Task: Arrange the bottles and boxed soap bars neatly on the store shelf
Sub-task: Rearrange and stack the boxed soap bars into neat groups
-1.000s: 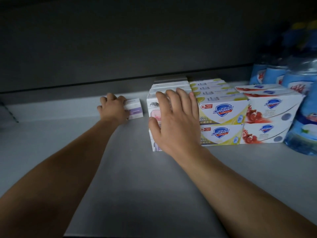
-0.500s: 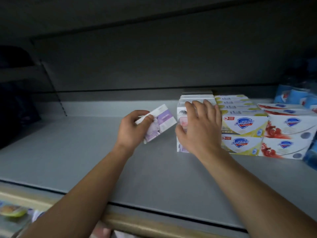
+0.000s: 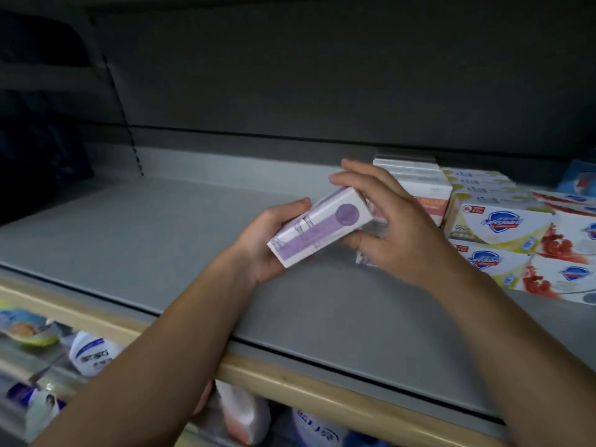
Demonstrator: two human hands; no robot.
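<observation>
You held the white and purple soap box (image 3: 317, 228) tilted above the grey shelf (image 3: 135, 240), beside the stacked soap boxes (image 3: 503, 227) at the right; blue bottles (image 3: 580, 182) stood behind.

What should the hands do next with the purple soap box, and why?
Probably set the purple box down beside the white stack. Both the left hand and right hand hold it tilted above the shelf, next to that stack.

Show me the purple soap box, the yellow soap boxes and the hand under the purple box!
purple box (image 3: 319, 230): head view, its long printed side.
yellow boxes (image 3: 496, 225): head view, top box's front.
left hand (image 3: 261, 240): head view, palm.
</observation>
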